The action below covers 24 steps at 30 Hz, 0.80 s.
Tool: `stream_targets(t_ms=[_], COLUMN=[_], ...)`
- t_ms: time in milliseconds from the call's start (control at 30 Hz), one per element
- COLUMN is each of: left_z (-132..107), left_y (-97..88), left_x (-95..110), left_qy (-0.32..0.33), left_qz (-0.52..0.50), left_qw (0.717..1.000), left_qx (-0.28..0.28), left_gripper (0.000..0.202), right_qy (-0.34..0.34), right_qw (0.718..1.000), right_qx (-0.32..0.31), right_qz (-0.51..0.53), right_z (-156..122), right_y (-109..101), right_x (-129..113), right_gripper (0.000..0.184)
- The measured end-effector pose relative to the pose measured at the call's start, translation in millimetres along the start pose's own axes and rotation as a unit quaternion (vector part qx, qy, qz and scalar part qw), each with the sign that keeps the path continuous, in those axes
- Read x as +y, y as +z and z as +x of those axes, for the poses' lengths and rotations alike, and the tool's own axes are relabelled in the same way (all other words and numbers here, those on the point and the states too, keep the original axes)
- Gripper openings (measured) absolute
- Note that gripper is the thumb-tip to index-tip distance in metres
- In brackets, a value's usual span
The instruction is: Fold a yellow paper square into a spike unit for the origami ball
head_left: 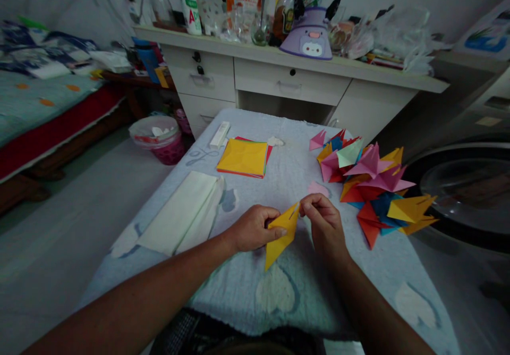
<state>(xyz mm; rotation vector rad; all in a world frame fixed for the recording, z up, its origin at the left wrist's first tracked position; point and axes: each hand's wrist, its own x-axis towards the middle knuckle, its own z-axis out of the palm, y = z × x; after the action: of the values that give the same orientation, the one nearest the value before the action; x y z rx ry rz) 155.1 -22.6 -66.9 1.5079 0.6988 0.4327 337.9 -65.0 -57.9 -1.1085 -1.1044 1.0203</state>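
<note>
A folded piece of yellow origami paper (282, 235) is held over the near middle of the cloth-covered table. My left hand (255, 229) grips its left side, the thumb lying across the front. At its upper right tip, the fingers of my right hand (323, 218) pinch the narrow point. A slit or gap shows near that tip. To the right lies a heap of folded paper figures (370, 179) in pink, red, orange, blue and pale green. Beyond my hands sits a stack of square coloured paper (244, 157), yellow on top.
A folded white cloth or paper (179, 211) lies on the table (239, 291) at left, with a small white box (220, 134) farther back. Behind stands a cluttered white desk (287, 78). A pink bin (167, 145) is on the floor; a round-doored machine (470, 190) stands right.
</note>
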Motion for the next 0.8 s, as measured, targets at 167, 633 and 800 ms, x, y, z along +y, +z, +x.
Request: stream_targets(t_ms=[167,633,800], left_z=[0.4,1.3,0.6], left_y=[-0.2,0.1,-0.6], left_x=[-0.8,-0.6,-0.5], left_qy=[0.002,0.007,0.006], left_qz=[0.013,0.032,0.038], left_qw=[1.000,0.999,0.999], left_qx=[0.018,-0.014,-0.022], left_gripper=[0.034,0.027,0.025], right_qy=[0.077,0.029,0.020], right_qw=[0.991,0.995,0.996], right_qx=[-0.112,-0.076,-0.063], right_qz=[0.008,-0.060,-0.052], right_z=[-3.8,0.2,0.3], right_y=[5.6,0.0,-0.9], right_x=[2.5,6.0,3.2], right_gripper=[0.028,0.021,0.020])
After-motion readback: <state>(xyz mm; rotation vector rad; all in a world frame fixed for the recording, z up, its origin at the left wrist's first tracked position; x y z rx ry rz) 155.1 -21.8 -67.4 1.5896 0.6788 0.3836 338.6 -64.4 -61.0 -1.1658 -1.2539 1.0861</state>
